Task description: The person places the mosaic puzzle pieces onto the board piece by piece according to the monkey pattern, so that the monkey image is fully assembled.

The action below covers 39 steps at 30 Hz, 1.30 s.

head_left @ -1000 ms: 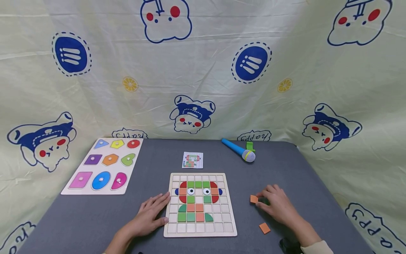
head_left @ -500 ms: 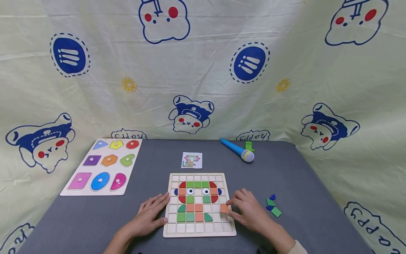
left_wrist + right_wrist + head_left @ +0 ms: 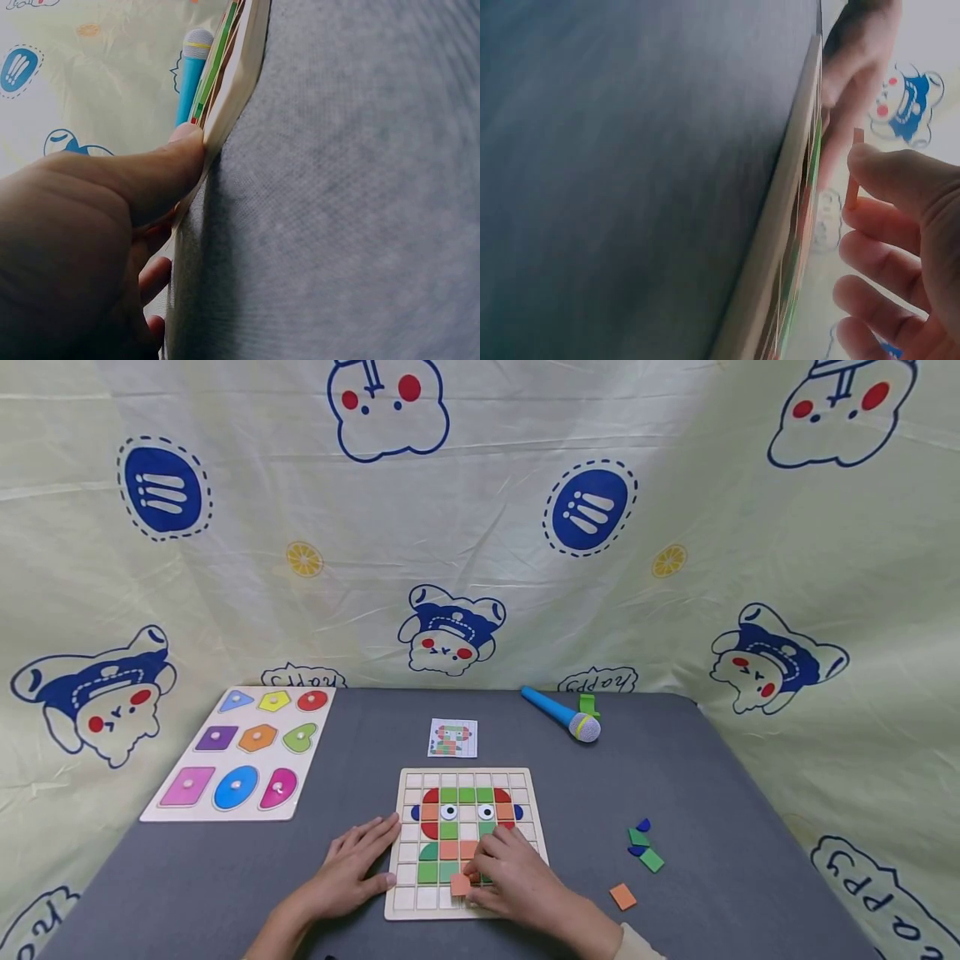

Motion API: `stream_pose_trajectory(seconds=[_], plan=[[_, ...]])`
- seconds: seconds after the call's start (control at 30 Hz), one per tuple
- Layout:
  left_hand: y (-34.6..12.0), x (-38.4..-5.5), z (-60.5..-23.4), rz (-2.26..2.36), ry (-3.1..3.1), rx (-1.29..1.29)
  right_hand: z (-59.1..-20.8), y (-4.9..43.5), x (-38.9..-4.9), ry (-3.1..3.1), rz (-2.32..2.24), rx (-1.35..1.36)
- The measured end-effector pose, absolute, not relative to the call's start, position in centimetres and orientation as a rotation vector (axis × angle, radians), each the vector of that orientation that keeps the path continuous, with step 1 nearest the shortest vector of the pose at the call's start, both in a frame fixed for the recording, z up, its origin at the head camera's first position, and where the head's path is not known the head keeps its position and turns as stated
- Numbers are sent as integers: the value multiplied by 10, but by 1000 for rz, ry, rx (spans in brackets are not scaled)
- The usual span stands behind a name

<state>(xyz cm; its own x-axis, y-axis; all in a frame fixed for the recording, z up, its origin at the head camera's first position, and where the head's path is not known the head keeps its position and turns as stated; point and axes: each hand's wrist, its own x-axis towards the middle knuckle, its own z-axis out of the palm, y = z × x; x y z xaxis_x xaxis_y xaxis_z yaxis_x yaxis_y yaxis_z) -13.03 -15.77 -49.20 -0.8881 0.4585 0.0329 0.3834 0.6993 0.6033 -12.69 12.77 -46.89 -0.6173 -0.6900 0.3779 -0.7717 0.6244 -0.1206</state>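
My right hand (image 3: 517, 877) pinches an orange square tile (image 3: 460, 885) between thumb and fingertip, over the lower middle of the wooden grid board (image 3: 517, 778). In the right wrist view the tile (image 3: 854, 176) is seen edge-on, apart from the board. My left hand (image 3: 341, 872) rests at the board's left edge, fingers fairly straight, thumb and fingertips touching the rim. Red, green, orange and blue pieces and two eye pieces sit in the grid. Part of the pattern is hidden beneath my right hand.
Right of the board lie a loose orange tile (image 3: 623, 897), green tiles (image 3: 652, 860) and small blue pieces (image 3: 643, 825). A pattern card (image 3: 452, 738) lies behind the board. Farther back are a blue toy microphone (image 3: 562, 714) and a green piece (image 3: 588, 703). A shape puzzle (image 3: 262, 756) lies left.
My right hand picked up an orange tile from the table at right and carried it left over the board to its lower middle. My left hand stayed at the board's edge.
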Motion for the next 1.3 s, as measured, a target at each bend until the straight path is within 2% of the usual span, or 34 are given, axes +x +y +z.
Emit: stream_pose_trajectory(seconds=[0.5,1.3], plan=[[-158,-131,-492,949,2795,696,-472,91,-122,-2543,262,1227],[-159,-132,-496,945,2797,708,-474,79,-124,-2536,142,1225]])
